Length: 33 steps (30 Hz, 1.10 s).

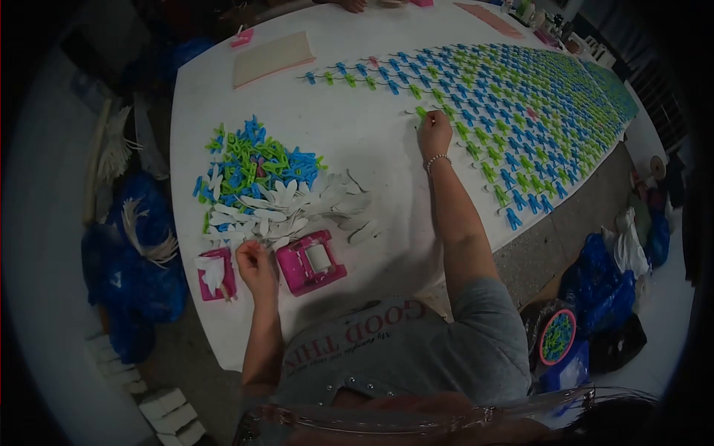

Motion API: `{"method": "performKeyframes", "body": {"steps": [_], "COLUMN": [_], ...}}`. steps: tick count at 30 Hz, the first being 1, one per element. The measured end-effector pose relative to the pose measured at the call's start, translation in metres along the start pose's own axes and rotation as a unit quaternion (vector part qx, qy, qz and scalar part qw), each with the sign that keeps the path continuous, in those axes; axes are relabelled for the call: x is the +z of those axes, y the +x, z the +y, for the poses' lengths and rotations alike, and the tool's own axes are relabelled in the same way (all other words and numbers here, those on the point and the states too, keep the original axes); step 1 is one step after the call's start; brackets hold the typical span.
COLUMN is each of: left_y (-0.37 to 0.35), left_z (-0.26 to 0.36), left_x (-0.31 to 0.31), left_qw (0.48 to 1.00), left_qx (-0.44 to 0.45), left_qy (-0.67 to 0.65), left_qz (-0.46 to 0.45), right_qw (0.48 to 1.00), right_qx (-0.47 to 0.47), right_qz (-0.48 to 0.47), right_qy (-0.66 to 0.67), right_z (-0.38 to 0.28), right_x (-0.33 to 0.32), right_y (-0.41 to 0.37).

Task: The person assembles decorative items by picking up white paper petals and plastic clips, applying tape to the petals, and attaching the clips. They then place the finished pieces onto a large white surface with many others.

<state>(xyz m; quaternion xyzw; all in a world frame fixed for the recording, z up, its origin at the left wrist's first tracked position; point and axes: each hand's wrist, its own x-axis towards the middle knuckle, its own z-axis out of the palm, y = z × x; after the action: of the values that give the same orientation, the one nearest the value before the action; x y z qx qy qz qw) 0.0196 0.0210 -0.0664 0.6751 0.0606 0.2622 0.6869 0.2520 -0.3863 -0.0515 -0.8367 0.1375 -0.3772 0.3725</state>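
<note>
My right hand [435, 135] is closed at the near edge of the rows, its fingertips pinching a green plastic clip [421, 112] with a thin white strip at its side. My left hand [254, 262] has its fingers curled together between a pink tape dispenser [301, 269] and a small pink tray [211, 286] with white material in it; what it grips, if anything, is too small to name. Just beyond it lies a heap of white strips [279, 208]. Behind those strips is a pile of loose blue and green clips [253, 160].
Slanting rows of blue and green clips [513, 111] cover the table's right side. A beige sheet stack [274, 59] and a pink item [242, 37] lie at the far left. Another person's hand [353, 5] rests at the far edge. Below right stands a basket of clips [558, 337].
</note>
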Motion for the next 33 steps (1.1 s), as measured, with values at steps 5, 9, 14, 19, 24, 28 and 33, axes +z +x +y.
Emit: {"method": "performKeyframes", "body": {"steps": [5, 9, 14, 19, 24, 28, 33], "left_y": [-0.001, -0.001, -0.001, -0.003, 0.0, 0.0, -0.002], "left_z": [0.006, 0.006, 0.007, 0.005, 0.006, 0.002, 0.0], "left_x": [0.003, 0.003, 0.004, 0.002, 0.004, 0.003, 0.001], "left_qw": [1.0, 1.0, 0.999, 0.999, 0.998, 0.999, 0.997], "left_qx": [-0.013, -0.017, -0.015, 0.0, 0.002, 0.024, 0.042], "left_qy": [0.015, 0.019, 0.03, 0.048, 0.055, 0.039, 0.06], "left_qz": [0.004, 0.008, 0.01, 0.01, 0.025, 0.021, 0.037], "right_qw": [0.999, 0.998, 0.997, 0.994, 0.989, 0.912, 0.891], "right_qx": [0.035, 0.055, 0.065, -0.014, -0.111, -0.196, -0.272], "right_qz": [0.009, 0.01, 0.001, 0.092, -0.094, -0.36, -0.353], "right_qy": [-0.023, -0.014, -0.035, -0.063, -0.005, 0.021, -0.089], "right_z": [-0.001, 0.005, 0.003, -0.002, -0.053, -0.096, -0.102], "right_x": [0.003, 0.01, 0.012, 0.014, -0.009, -0.033, -0.042], "right_y": [0.02, 0.026, 0.028, 0.018, -0.023, -0.094, -0.129]}}
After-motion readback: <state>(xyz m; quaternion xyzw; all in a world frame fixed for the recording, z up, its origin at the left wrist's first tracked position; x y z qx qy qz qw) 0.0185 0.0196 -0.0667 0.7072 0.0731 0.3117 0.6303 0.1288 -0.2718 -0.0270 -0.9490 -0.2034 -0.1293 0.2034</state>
